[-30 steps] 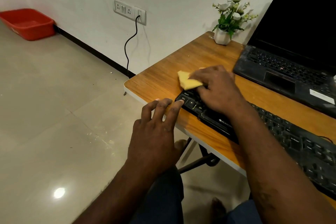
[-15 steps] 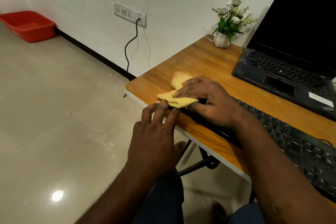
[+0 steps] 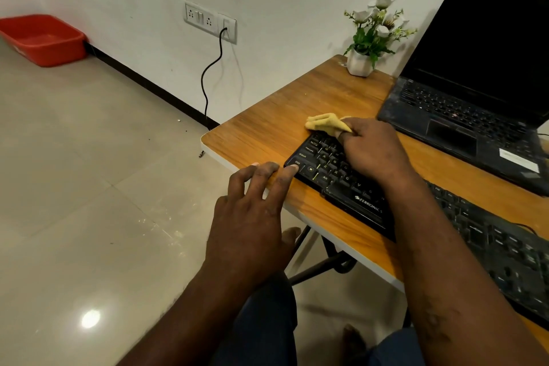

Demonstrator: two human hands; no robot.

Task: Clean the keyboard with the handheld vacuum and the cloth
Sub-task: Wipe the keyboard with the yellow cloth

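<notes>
A: Why is everything set out this way on the tabletop [image 3: 267,134]?

B: It puts the work within reach. The keyboard [image 3: 487,235] lies flat and slantwise along the near edge, just in front of the seated person. Its left end is close to the corner.

A: And the laptop [image 3: 463,116]?

B: It stands open behind the keyboard with a dark screen. I judge it is pushed back there to stay out of the wiping path. The small flower pot [image 3: 360,64] sits by the wall for the same reason, well apart from the work.

A: What is the left hand [image 3: 252,217] doing?

B: Its fingers lie straight and relaxed, grasping nothing. They rest over the tabletop's edge, and one fingertip [image 3: 292,168] touches the keyboard's near left corner by the Ctrl key. It looks like a brace, so the board does not slide under the rubbing.

A: And the right hand [image 3: 371,151]?

B: It lies over the keys at the left end, fingers curled round the cloth [image 3: 325,123]. The yellow cloth is bunched, and its free end pokes out past the keyboard's far edge onto the wood. A bunched cloth gives a firm pad to press between keys.

A: How far along is the task?

B: This looks like the wiping stage, at the left end of the keyboard. No handheld vacuum shows in this view.
</notes>
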